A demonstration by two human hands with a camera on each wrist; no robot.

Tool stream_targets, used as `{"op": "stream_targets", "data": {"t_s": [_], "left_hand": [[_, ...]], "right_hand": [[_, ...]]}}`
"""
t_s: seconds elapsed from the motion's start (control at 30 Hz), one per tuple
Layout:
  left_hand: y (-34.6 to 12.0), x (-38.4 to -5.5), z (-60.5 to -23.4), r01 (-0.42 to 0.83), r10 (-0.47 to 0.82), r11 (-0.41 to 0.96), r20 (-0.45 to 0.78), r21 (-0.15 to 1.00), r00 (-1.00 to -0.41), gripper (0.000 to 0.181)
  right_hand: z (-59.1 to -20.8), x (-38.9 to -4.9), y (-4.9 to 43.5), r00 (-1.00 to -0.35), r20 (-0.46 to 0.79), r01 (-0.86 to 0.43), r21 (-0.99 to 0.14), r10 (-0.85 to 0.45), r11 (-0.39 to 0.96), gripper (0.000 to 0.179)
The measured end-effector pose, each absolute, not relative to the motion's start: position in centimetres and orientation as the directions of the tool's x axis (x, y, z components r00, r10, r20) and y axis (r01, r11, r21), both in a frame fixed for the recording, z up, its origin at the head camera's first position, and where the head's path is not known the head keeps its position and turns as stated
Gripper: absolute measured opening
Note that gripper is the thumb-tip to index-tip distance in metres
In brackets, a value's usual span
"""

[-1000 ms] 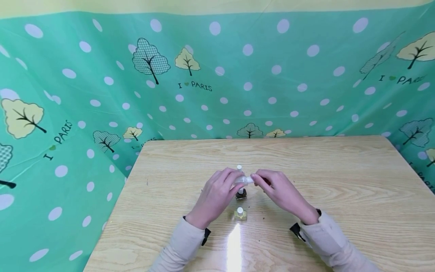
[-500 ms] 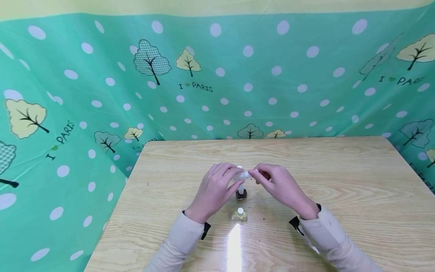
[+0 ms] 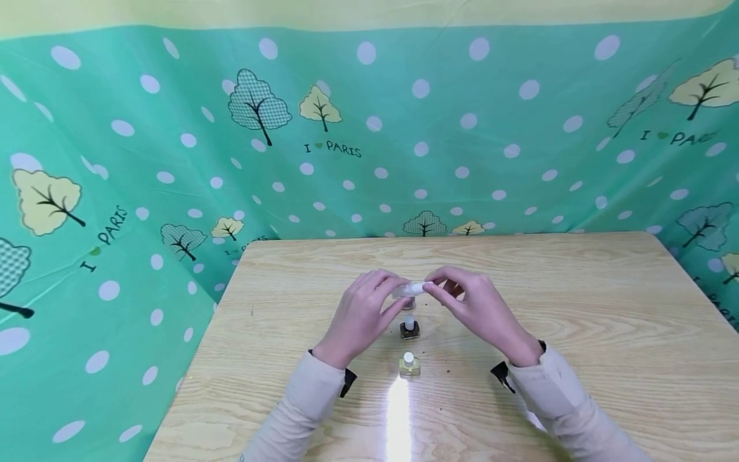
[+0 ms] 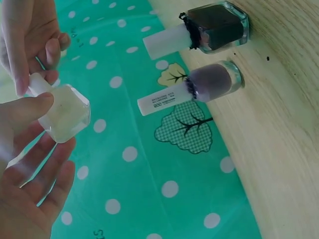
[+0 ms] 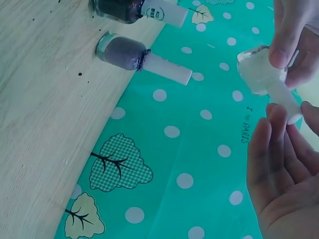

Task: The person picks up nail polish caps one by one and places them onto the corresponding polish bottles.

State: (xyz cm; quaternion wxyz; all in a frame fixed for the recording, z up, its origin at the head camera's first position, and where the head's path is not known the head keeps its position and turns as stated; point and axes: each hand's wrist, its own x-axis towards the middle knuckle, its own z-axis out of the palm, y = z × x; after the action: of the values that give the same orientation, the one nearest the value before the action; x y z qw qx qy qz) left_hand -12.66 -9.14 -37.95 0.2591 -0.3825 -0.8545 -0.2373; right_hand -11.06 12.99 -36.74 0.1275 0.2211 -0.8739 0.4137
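A clear nail polish bottle with whitish contents (image 4: 67, 113) is held sideways above the table between both hands. My left hand (image 3: 359, 317) grips its glass body, thumb on one face and fingers beneath. With thumb and fingers, my right hand (image 3: 484, 311) pinches the white cap (image 5: 285, 102), which lines up with the bottle's neck. Below the hands, three more nail polish bottles stand upright in a row: a purple one (image 3: 408, 304) partly covered by the held bottle, a dark one (image 3: 410, 330), and a pale yellow one (image 3: 409, 367) nearest me.
The wood-grain table (image 3: 277, 321) carries a few small dark specks and a bright light reflection near its front. Behind it and along the sides hangs a green dotted curtain (image 3: 369, 179) printed with trees.
Both hands have moved toward the back of the table with the bottle between them, uncovering the lower part of the purple bottle. The standing bottles have stayed in place.
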Motion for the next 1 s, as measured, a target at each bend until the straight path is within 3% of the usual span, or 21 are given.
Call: {"op": "stream_targets", "data": {"t_s": [0.4,0.67,1.0], "left_hand": [[-9.2,-14.4,-38.7,0.752,0.491,0.606,0.621,0.261,-0.612,0.026],[-9.6,-15.5,-39.9,0.662,0.378,0.606,0.573,0.441,-0.727,0.024],[-9.6,-17.2,-41.8,0.489,0.256,0.628,0.432,0.606,-0.865,0.024]], "right_hand": [[-37.2,-12.1,13.4,-0.842,0.444,-0.538,-0.651,-0.306,0.536,0.012],[-38.6,-12.6,14.2,-0.836,0.429,-0.548,-0.629,-0.341,0.552,0.016],[-39.9,-12.6,15.2,-0.884,0.311,-0.467,-0.642,-0.349,0.608,0.03]]}}
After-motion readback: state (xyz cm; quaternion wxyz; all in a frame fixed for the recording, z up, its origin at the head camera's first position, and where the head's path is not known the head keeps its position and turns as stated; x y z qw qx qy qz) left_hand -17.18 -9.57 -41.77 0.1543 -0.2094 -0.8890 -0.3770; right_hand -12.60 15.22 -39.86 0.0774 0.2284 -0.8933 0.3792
